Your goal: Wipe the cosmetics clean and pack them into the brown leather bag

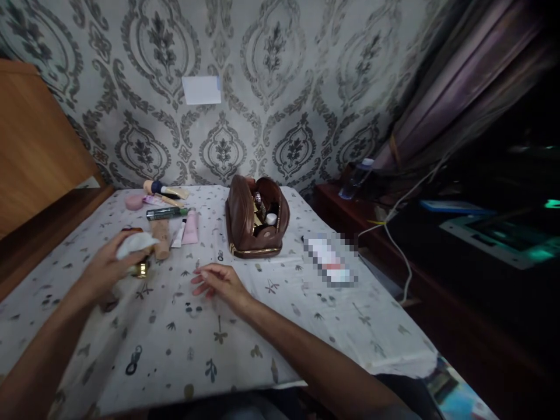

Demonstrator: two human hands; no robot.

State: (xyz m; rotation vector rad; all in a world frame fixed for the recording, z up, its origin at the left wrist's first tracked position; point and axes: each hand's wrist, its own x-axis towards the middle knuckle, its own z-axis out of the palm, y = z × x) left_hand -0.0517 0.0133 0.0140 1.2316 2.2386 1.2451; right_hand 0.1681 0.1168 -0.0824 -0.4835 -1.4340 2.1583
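Under the left hand [105, 268], toward the near-left part of the table [306, 344], sits a small gold-toned container [140, 269], and the fingers press a white tissue [135, 242] down over its top. The hand is curled around the tissue; how tightly it grips cannot be told because of blur. The container peeks out just below and to the right of the fingertips, touching the tissue.

To the right, well apart from the container, the right hand [219, 283] rests on the patterned tablecloth with its fingers loosely spread and nothing in it.

Just beyond the tissue lies a row of cosmetics: a beige tube [161, 238], a pink tube [191, 227], a thin white tube between them, and a dark green tube [166, 213] lying crosswise behind. Farther back are a pink round piece [133, 202] and a makeup brush [163, 189].

Right of these stands an open brown pouch [256, 217], with small bottles inside. A blurred-out flat item [331, 259] lies near the table's right edge.
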